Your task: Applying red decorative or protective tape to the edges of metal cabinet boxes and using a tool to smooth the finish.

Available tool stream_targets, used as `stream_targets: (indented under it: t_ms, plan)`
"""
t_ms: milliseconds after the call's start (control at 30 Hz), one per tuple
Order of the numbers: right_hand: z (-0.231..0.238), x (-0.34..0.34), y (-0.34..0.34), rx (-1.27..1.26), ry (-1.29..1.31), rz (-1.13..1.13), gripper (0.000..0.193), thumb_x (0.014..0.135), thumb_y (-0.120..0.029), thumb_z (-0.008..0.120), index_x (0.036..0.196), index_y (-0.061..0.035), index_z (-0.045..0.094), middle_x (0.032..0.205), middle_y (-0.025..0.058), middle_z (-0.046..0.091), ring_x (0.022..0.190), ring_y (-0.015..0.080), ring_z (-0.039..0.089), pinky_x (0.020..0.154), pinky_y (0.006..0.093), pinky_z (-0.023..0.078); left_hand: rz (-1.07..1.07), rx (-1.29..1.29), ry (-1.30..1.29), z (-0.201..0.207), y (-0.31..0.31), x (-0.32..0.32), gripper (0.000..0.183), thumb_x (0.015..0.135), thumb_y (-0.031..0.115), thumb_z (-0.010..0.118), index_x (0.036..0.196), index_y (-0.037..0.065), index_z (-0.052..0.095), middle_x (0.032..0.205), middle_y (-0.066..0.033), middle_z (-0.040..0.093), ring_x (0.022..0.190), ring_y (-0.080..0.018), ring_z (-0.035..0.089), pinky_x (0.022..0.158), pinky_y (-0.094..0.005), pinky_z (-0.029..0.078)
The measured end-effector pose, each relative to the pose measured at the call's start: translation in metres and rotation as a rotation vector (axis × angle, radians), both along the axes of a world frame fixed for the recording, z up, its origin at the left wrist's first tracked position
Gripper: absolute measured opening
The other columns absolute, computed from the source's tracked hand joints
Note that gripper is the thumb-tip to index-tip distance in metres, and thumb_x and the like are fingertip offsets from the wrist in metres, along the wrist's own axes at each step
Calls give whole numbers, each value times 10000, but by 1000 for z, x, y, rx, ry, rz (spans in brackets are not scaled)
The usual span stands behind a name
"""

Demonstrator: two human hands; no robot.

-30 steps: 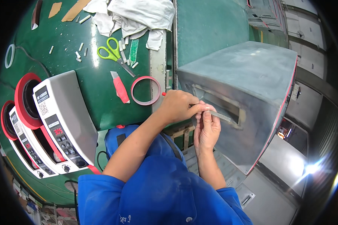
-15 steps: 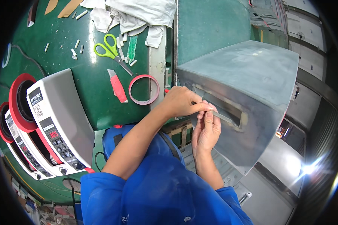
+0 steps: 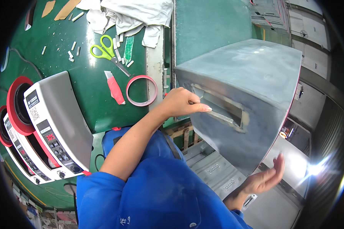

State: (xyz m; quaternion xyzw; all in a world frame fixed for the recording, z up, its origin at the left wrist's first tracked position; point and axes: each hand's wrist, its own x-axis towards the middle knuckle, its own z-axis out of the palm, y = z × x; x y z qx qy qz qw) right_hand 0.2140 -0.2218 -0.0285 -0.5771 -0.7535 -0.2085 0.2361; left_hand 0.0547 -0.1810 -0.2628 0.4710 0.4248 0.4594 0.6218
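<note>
A grey metal box-like housing (image 3: 233, 145) with a rectangular opening (image 3: 227, 107) in its near face stands right of centre. My left hand (image 3: 184, 103) is at the opening's left end, its fingers curled and its thumb lying along the lower edge. What the curled fingers hold, if anything, is hidden. Below and to the right of the housing, my right hand (image 3: 264, 178) is raised with its fingers stretched out, holding nothing and apart from the metal. Pale patches surround the opening.
On the green bench (image 3: 99, 91) lie a tape roll (image 3: 156, 91), a red-wrapped knife (image 3: 114, 89), green-handled scissors (image 3: 110, 53), white sticks (image 3: 78, 16) and white cloths (image 3: 137, 15). Two tape dispensers (image 3: 61, 114) stand at the left. A wooden pallet (image 3: 179, 131) shows below.
My right hand has left the left hand and swung out to the lower right, its fingers opening. The left hand stays by the opening; the whole view has shifted slightly.
</note>
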Motion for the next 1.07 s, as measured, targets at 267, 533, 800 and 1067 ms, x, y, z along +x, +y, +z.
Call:
stream_targets:
  t_ms: [267,533,800,1067]
  plan:
    - [-4,21,7,-483,118,-16,560,932,-431,302,1106,59,509,984,132,582,878,187,551,777,278,408,-93,32,132,8,12,-12,592,685,565,618,449,39,483,404,-84,345,416,-238,364,426,-330,287]
    - [-4,20,6,-481,100,-28,551,929,-434,308,1112,48,504,950,118,586,839,166,548,744,261,410,-121,-95,-61,5,7,1,545,675,573,623,499,59,585,439,-28,483,456,-166,478,484,-279,370]
    - [-6,22,8,-458,103,-4,555,924,-442,320,1112,46,505,942,106,593,831,162,551,734,263,417,-118,-45,6,13,13,-7,549,690,570,613,496,58,580,437,-36,480,450,-169,477,468,-300,362]
    - [-9,19,9,-454,101,-6,556,922,-449,320,1109,42,502,912,115,598,797,182,570,722,266,424,-123,-15,24,16,14,-10,552,706,479,670,489,4,491,409,-41,309,434,-149,282,431,-308,267]
